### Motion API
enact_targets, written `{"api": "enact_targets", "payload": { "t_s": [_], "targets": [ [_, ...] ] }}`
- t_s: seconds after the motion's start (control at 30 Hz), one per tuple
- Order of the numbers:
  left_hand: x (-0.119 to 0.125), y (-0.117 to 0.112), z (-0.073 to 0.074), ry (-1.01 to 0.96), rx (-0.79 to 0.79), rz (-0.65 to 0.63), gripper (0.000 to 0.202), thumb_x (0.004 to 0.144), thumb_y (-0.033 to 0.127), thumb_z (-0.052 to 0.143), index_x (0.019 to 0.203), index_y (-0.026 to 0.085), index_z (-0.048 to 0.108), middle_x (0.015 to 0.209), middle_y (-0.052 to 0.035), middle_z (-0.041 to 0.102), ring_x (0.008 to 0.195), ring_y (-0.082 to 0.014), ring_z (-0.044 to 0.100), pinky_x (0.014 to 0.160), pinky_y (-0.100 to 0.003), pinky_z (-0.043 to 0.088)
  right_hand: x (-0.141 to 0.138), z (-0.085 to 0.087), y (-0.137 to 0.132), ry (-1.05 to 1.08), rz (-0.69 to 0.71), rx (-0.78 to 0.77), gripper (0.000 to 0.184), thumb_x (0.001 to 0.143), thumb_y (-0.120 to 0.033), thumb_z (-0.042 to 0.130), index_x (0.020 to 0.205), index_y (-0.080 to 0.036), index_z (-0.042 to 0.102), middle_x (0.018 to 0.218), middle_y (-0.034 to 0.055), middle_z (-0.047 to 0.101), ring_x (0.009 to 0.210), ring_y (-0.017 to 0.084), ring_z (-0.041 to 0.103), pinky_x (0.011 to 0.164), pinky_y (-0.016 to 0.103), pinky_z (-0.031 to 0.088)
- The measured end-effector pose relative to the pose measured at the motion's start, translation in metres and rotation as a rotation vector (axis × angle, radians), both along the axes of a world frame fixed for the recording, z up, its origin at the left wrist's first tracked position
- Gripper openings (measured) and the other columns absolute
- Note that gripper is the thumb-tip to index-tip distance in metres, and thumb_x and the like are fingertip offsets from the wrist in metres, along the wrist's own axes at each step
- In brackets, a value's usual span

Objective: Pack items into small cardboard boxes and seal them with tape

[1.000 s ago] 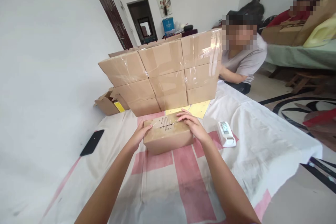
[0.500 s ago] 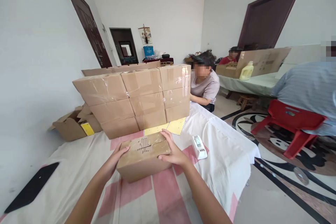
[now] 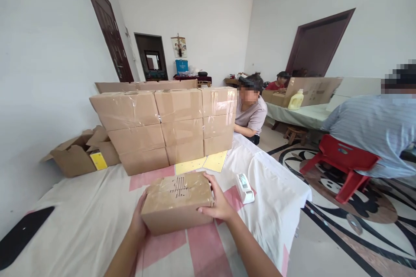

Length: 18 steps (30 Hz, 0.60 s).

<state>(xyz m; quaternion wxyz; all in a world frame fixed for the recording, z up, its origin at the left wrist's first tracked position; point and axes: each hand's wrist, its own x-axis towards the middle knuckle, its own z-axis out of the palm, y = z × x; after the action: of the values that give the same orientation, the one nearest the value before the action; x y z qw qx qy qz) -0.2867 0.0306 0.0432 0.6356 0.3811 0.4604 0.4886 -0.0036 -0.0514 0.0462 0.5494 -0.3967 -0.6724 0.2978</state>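
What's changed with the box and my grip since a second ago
The right grip has slid from the top of the box toward its right end, thumb now against the front. The left grip has taken its thumb off the top and holds the left end. The view has swung right. The stack and device stayed put.

brown cardboard box, taped shut, black-printed top

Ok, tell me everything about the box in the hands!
The cardboard box is brown, oblong and shut, with shiny clear tape and dark markings on top. It is marked side up, the left hand at one end and the right hand at the other, nearer than the stacked boxes. I can't tell if it touches the tablecloth.
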Motion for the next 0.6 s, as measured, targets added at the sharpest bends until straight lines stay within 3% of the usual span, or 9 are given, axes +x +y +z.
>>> {"api": "enact_targets", "payload": {
  "t_s": [0.1, 0.2, 0.3, 0.4, 0.5, 0.6],
  "targets": [
    [-0.006, 0.006, -0.025, -0.073, 0.076, 0.053, 0.046, 0.078, 0.065, 0.064, 0.105, 0.028, 0.068, 0.107, -0.0025, 0.075, 0.114, -0.0303, 0.066, 0.095, -0.041, 0.055, 0.007, 0.004, -0.015, 0.030, -0.113, 0.051, 0.098, 0.064, -0.052, 0.086, 0.148, -0.034, 0.038, 0.145, 0.0109, 0.044, 0.134, 0.037, 0.048, 0.111, 0.048, 0.042],
    [-0.014, 0.016, -0.042, -0.080, 0.127, 0.082, 0.059, 0.070, 0.071, 0.069, 0.102, 0.022, 0.069, 0.101, -0.0086, 0.074, 0.106, -0.0310, 0.066, 0.090, -0.043, 0.055, 0.033, 0.017, -0.041, 0.027, -0.306, 0.109, 0.089, 0.069, -0.056, 0.081, 0.145, -0.029, 0.043, 0.142, 0.0123, 0.047, 0.128, 0.037, 0.053, 0.103, 0.047, 0.048],
    [-0.016, 0.021, -0.048, -0.060, 0.118, 0.083, 0.062, 0.067, 0.071, 0.071, 0.099, 0.019, 0.070, 0.098, -0.0115, 0.073, 0.100, -0.0302, 0.065, 0.083, -0.041, 0.056, 0.074, 0.037, -0.066, -0.016, -0.620, 0.131, 0.083, 0.069, -0.054, 0.080, 0.140, -0.025, 0.049, 0.141, 0.0136, 0.051, 0.126, 0.039, 0.054, 0.100, 0.050, 0.049],
    [-0.013, 0.020, -0.045, -0.009, 0.089, 0.094, 0.059, 0.064, 0.070, 0.074, 0.093, 0.019, 0.072, 0.091, -0.0108, 0.073, 0.094, -0.0289, 0.065, 0.078, -0.038, 0.055, 0.121, 0.059, -0.079, 0.039, -0.973, 0.219, 0.088, 0.065, -0.053, 0.083, 0.140, -0.022, 0.050, 0.140, 0.0143, 0.052, 0.128, 0.041, 0.050, 0.104, 0.060, 0.042],
    [-0.011, 0.020, -0.041, 0.015, 0.061, 0.115, 0.058, 0.056, 0.067, 0.079, 0.086, 0.019, 0.073, 0.083, -0.0098, 0.073, 0.086, -0.0279, 0.065, 0.075, -0.037, 0.054, 0.168, 0.076, -0.070, 0.053, -1.217, 0.369, 0.099, 0.061, -0.050, 0.086, 0.146, -0.023, 0.044, 0.145, 0.0149, 0.048, 0.131, 0.041, 0.048, 0.107, 0.061, 0.038],
    [-0.012, 0.021, -0.041, 0.006, 0.055, 0.125, 0.053, 0.051, 0.062, 0.085, 0.081, 0.019, 0.074, 0.076, -0.0078, 0.071, 0.079, -0.0265, 0.064, 0.073, -0.036, 0.054, 0.212, 0.077, -0.035, -0.071, -1.386, 0.348, 0.104, 0.056, -0.051, 0.089, 0.146, -0.021, 0.046, 0.139, 0.0194, 0.049, 0.120, 0.040, 0.054, 0.097, 0.055, 0.045]
  ]
}}
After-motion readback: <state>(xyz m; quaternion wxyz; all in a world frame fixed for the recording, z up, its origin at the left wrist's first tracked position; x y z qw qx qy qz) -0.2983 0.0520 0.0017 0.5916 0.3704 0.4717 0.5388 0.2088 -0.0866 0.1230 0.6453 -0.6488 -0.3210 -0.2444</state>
